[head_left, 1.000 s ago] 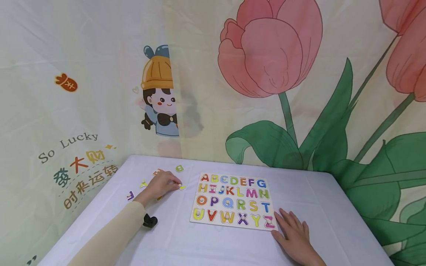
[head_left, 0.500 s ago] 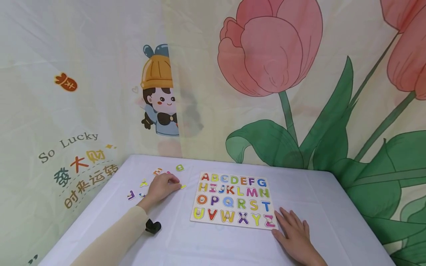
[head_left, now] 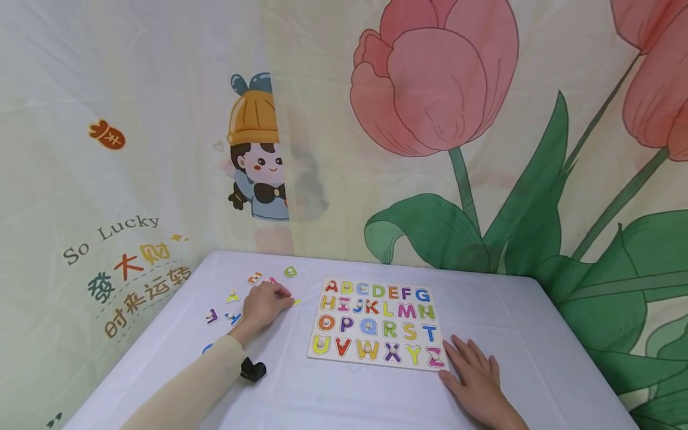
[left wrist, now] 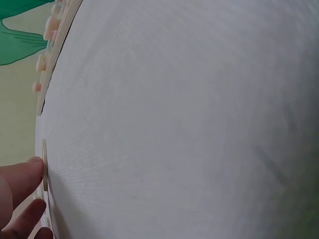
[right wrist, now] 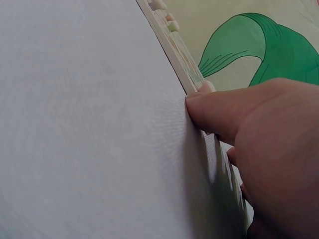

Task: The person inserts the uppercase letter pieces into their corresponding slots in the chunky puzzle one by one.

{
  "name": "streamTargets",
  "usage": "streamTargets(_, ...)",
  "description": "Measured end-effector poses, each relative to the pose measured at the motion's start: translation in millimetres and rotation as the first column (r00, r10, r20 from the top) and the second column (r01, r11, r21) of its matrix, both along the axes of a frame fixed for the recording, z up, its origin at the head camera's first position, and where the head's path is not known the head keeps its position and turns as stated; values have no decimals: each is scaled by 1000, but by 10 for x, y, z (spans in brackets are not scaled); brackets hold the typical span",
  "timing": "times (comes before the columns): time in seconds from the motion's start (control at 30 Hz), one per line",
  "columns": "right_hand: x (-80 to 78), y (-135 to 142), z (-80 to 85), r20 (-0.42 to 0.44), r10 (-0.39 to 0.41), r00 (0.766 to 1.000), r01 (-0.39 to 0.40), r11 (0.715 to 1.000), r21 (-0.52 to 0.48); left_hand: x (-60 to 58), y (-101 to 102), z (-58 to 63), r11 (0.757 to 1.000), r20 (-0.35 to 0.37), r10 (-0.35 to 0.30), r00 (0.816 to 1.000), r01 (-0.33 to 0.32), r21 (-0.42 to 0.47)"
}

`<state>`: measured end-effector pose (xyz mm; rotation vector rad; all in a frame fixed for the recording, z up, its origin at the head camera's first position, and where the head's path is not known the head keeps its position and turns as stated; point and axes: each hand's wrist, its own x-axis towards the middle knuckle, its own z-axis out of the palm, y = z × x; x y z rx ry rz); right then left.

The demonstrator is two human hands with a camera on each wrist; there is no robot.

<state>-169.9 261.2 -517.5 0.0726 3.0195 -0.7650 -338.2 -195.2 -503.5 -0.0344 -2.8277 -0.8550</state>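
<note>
A wooden alphabet board (head_left: pixel 313 335) full of coloured letters lies on the white table. My left hand (head_left: pixel 266 303) is left of it among loose letter pieces, fingers curled down near a small yellow piece (head_left: pixel 295 302). In the left wrist view a fingertip (left wrist: pixel 27 172) touches the edge of a thin flat piece (left wrist: pixel 45 167), which the hand seems to pinch. My right hand (head_left: pixel 473 373) lies flat on the table at the board's near right corner. Its thumb (right wrist: pixel 224 112) presses against the board's edge (right wrist: pixel 174 47).
Loose pieces lie left of the board: green (head_left: pixel 290 272), orange (head_left: pixel 254 278), yellow (head_left: pixel 232 295), purple (head_left: pixel 211 315) and blue (head_left: pixel 233 318). A black wrist mount (head_left: pixel 252 370) hangs under my left sleeve. Printed cloth stands behind the table.
My left hand has shifted slightly right and away over the loose pieces, uncovering blue pieces by the sleeve. The right hand and the board have stayed put.
</note>
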Motion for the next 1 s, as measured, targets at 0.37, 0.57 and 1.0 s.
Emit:
streamTargets(0.37, -13, 8, -13, 2, 6, 1000, -6, 1000, 5, 3, 105, 37, 998, -37, -39, 999, 41, 53)
streamTargets(0.57, -8, 20, -25, 1, 9, 1000, -9, 1000, -3, 28, 368, 97, 991, -44, -94, 995, 97, 90)
streamTargets(1.0, -12, 4, 1, 2, 6, 1000, -6, 1000, 1, 70, 1178, 173, 962, -40, -239, 970, 242, 122)
